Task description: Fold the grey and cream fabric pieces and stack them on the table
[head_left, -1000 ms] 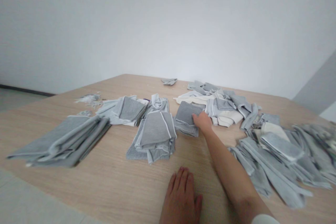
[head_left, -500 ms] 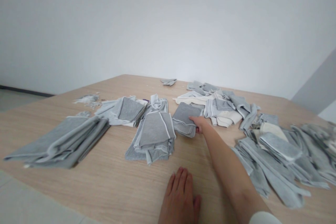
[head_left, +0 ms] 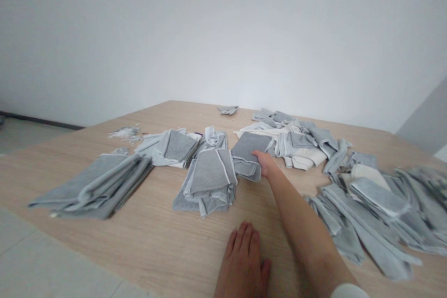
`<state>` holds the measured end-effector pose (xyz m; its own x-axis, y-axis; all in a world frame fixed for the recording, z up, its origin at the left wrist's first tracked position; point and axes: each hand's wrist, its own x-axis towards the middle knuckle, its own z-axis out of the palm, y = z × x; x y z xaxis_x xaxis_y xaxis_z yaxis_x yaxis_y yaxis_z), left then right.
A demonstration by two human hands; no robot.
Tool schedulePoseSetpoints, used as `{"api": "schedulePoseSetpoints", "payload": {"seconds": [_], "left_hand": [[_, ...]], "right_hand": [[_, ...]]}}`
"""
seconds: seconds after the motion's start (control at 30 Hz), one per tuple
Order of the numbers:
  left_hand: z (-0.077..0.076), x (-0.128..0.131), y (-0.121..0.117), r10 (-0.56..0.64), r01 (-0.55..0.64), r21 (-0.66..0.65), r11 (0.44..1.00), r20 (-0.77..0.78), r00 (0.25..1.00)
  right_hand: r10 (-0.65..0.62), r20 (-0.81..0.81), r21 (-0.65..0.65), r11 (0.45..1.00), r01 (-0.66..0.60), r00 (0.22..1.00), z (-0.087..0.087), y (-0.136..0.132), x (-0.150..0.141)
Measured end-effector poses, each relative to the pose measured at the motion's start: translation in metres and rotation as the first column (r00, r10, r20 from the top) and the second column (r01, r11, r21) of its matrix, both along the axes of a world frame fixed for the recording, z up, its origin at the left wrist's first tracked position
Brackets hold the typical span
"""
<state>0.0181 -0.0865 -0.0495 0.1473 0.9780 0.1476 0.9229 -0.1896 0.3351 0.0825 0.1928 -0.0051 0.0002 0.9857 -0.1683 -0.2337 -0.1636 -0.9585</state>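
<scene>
Head view, right hand (head_left: 264, 163) gripping folded gray cloths (head_left: 248, 147)

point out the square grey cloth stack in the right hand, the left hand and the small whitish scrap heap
Square grey cloth stack (head_left: 249, 145), head view: upper face.
Left hand (head_left: 242, 260), head view: its back.
Small whitish scrap heap (head_left: 126, 132), head view: middle.

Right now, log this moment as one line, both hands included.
right hand: holding gray cloths, thumb on top | left hand: flat on wooden table | nearby: layered cloth pile, left of the held cloths
</scene>
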Motion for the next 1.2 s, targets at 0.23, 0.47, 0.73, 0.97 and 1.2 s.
{"api": "schedulePoseSetpoints", "payload": {"seconds": [0.23,0.47,0.73,0.97,1.2], "left_hand": [[0.012,-0.001,-0.002,-0.016,0.018,-0.101,0.995,0.012,1.000],[0.012,-0.001,0.000,-0.026,0.027,-0.112,0.993,0.013,1.000],[0.007,-0.002,-0.002,-0.016,0.017,-0.043,0.999,0.030,0.999],[0.006,0.000,-0.003,-0.001,0.002,-0.034,0.999,0.043,0.999],[0.006,0.000,-0.004,-0.010,0.012,-0.037,0.999,0.040,0.999]], "right_hand": [[-0.320,-0.082,0.102,0.939,0.327,0.944,0.019,-0.001,0.009],[-0.257,-0.305,0.350,0.865,0.359,0.917,0.074,-0.014,0.007],[0.232,-0.133,0.175,0.963,-0.207,0.964,0.070,-0.066,-0.048],[0.372,0.018,-0.051,0.927,-0.371,0.928,0.013,-0.077,-0.075],[0.249,0.212,-0.024,0.968,-0.250,0.945,0.011,-0.065,-0.062]]}}
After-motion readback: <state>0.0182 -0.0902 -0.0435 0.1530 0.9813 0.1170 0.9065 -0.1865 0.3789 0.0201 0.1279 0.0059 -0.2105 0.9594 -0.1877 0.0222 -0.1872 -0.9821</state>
